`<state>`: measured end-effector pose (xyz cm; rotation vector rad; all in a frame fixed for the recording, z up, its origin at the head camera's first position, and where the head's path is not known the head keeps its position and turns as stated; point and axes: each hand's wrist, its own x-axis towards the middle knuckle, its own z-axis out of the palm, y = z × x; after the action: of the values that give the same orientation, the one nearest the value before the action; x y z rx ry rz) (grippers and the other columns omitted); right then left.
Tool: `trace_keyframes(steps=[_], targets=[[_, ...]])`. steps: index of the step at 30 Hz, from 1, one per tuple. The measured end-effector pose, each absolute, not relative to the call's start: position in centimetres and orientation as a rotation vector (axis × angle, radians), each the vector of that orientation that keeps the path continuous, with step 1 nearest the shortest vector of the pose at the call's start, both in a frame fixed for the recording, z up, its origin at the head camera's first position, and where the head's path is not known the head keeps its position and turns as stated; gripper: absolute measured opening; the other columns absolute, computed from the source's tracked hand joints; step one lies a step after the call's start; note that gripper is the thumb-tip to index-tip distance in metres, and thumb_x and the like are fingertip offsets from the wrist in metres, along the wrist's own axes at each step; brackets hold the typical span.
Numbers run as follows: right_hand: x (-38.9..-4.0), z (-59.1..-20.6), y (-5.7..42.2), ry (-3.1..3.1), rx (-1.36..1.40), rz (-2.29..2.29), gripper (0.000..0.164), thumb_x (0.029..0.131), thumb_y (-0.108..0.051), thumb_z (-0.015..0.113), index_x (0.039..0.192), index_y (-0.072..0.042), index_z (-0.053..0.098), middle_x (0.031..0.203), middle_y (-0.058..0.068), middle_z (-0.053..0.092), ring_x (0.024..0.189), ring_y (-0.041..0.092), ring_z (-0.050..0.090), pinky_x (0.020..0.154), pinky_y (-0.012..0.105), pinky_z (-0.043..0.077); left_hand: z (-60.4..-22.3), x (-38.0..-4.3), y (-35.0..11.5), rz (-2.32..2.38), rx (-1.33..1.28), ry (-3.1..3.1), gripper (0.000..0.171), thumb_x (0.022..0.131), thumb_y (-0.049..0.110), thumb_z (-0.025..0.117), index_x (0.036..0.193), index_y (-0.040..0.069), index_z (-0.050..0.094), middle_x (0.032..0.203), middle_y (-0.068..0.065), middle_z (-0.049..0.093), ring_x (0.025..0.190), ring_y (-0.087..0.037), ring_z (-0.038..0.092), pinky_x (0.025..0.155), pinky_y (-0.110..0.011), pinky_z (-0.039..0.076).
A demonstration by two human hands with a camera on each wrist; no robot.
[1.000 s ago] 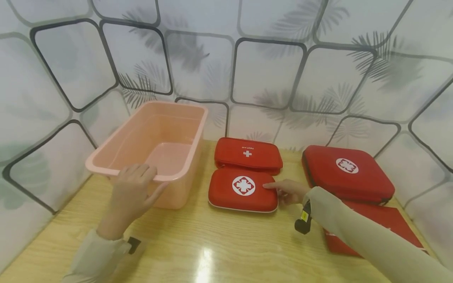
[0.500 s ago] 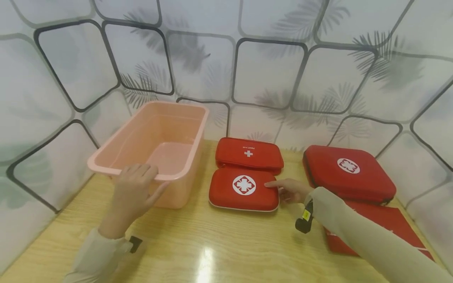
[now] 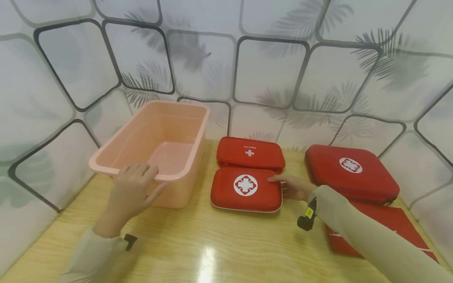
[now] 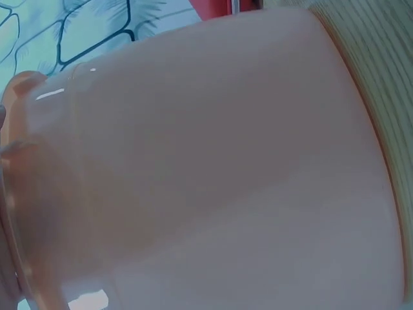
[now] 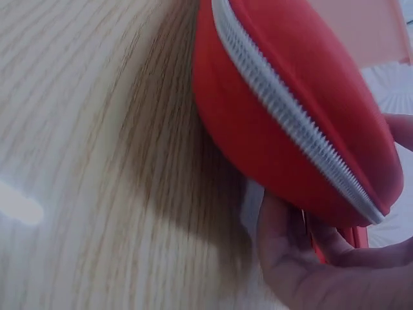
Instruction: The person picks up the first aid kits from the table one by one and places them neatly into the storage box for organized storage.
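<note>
In the head view my left hand (image 3: 132, 194) grips the near rim of a pink plastic tub (image 3: 198, 157), fingers hooked over the edge and thumb lying outside. The left wrist view is filled by the tub's outer wall (image 4: 206, 161). My right hand (image 3: 295, 188) holds the right end of a red first aid case (image 3: 223, 190) with a white cross emblem. One digit lies on its top while other fingers reach beneath, as the right wrist view shows beside the white zipper (image 5: 290, 119). That end of the case is tipped slightly up off the table.
A flatter red first aid pouch (image 3: 230, 149) lies directly behind the case. At the right sit a larger red first aid case (image 3: 329, 167) and a flat red pouch (image 3: 385, 220), partly under my right sleeve. Patterned wall covering (image 3: 270, 74) encloses the wooden table (image 3: 177, 247).
The right end of the first aid case has risen a little and shifted right with my right hand, whose fingers have slipped under it. My left hand stays on the tub's rim.
</note>
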<state>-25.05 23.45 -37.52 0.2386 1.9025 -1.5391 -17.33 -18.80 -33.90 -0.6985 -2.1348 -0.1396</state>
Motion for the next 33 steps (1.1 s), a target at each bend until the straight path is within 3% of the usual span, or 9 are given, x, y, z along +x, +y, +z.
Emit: trace_keyframes(steps=[5,10,18,25,33], targets=[[-25.5,-37.4,23.3,1.89,0.184,-1.579,0.076,0.089,-0.036,0.049,0.145,0.0,0.012,0.138,0.016,0.037,0.115,0.021,0.049,0.108,0.04,0.035,-33.8,-17.2,-19.4,-0.11,-0.67,-2.129,0.064,0.096,0.057,0.023,0.084,0.0,0.051,0.069,-0.015,0.053,0.064,-0.036,0.053,0.058,-0.043,0.04],[-25.9,-37.4,23.3,1.901,0.164,-1.555,0.08,0.089,-0.04,0.049,0.147,0.0,0.009,0.145,0.021,0.031,0.125,0.029,0.043,0.11,0.044,0.033,-34.1,-17.4,-19.4,-0.133,-0.668,-2.115,0.064,0.096,0.056,0.024,0.084,-0.001,0.051,0.069,-0.015,0.053,0.064,-0.034,0.052,0.058,-0.043,0.038],[-26.4,-37.1,23.6,1.859,0.102,-1.56,0.072,0.09,-0.035,0.05,0.145,-0.003,0.016,0.14,0.013,0.038,0.112,0.02,0.053,0.1,0.042,0.043,-34.4,-17.7,-19.3,-0.176,-0.654,-2.093,0.064,0.096,0.056,0.026,0.084,0.0,0.052,0.069,-0.014,0.052,0.062,-0.033,0.05,0.057,-0.042,0.034],[-26.5,-36.8,23.6,1.911,0.095,-1.469,0.071,0.088,-0.036,0.051,0.143,-0.003,0.02,0.131,0.011,0.047,0.11,0.021,0.054,0.093,0.037,0.045,-34.5,-17.7,-19.3,-0.185,-0.646,-2.096,0.064,0.096,0.057,0.025,0.084,0.0,0.052,0.069,-0.014,0.053,0.062,-0.032,0.049,0.058,-0.042,0.034],[-26.5,-36.5,23.6,1.887,0.043,-1.434,0.084,0.082,-0.047,0.059,0.142,-0.003,0.021,0.133,0.012,0.047,0.113,0.023,0.054,0.091,0.036,0.047,-34.4,-17.6,-19.3,-0.185,-0.638,-2.095,0.064,0.096,0.057,0.026,0.084,0.0,0.052,0.069,-0.014,0.053,0.062,-0.032,0.049,0.057,-0.042,0.034]])
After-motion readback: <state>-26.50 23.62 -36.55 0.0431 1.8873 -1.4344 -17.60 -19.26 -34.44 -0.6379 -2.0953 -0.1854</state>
